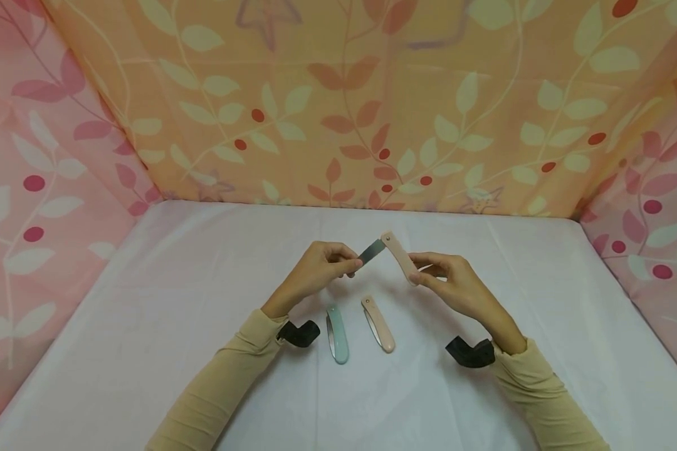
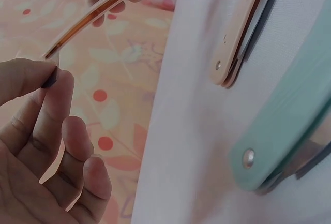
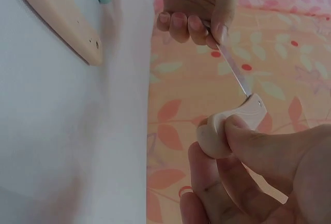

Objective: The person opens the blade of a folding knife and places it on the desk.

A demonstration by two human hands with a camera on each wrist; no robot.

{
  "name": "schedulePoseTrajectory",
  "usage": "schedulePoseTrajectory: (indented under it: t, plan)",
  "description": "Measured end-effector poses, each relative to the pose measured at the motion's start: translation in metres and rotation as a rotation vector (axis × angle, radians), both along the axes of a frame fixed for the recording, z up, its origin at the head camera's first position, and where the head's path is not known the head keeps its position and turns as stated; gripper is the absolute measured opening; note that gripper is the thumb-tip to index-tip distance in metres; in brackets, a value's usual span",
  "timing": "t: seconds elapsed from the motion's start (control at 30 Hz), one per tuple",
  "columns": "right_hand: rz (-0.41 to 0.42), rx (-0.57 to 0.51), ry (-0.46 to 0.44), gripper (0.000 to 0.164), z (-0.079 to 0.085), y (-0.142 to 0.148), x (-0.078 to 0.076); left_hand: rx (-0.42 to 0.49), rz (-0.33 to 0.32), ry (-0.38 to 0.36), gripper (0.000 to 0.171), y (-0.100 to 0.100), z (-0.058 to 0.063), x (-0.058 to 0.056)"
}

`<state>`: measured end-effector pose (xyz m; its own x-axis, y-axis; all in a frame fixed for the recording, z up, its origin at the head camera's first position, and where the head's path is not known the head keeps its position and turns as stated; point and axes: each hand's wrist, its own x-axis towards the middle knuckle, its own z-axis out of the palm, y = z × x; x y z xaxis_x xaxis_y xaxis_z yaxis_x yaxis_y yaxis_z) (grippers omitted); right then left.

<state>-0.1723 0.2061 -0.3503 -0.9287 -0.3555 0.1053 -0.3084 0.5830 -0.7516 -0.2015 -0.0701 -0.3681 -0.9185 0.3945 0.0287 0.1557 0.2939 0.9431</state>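
Observation:
Between both hands, raised above the white table, is a folding knife with a pale peach handle (image 1: 400, 260), its blade (image 1: 371, 252) swung out at an angle to the handle. My left hand (image 1: 324, 266) pinches the blade near its tip between thumb and fingers. At the handle's far end, the thumb and fingers of my right hand (image 1: 450, 285) grip it. The right wrist view shows the blade (image 3: 235, 69) running from the left fingertips to the pivot. Below the hands lie a mint green folding knife (image 1: 341, 341) and a second peach folding knife (image 1: 380, 326), both folded.
A white cloth covers the table (image 1: 192, 282). Behind it hangs an orange leaf-patterned curtain (image 1: 417, 94), with pink patterned cloth (image 1: 11, 275) at the left and right sides. Black wrist mounts (image 1: 301, 334) sit at both cuffs.

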Motion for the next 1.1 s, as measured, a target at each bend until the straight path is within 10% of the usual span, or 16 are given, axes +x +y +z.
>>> schedulePoseTrajectory:
  t: [1.1]
  plan:
    - [-0.073,-0.104,-0.017,0.043,-0.004,-0.007,0.002,0.038,0.114,0.062,0.021,0.004,0.000,0.003]
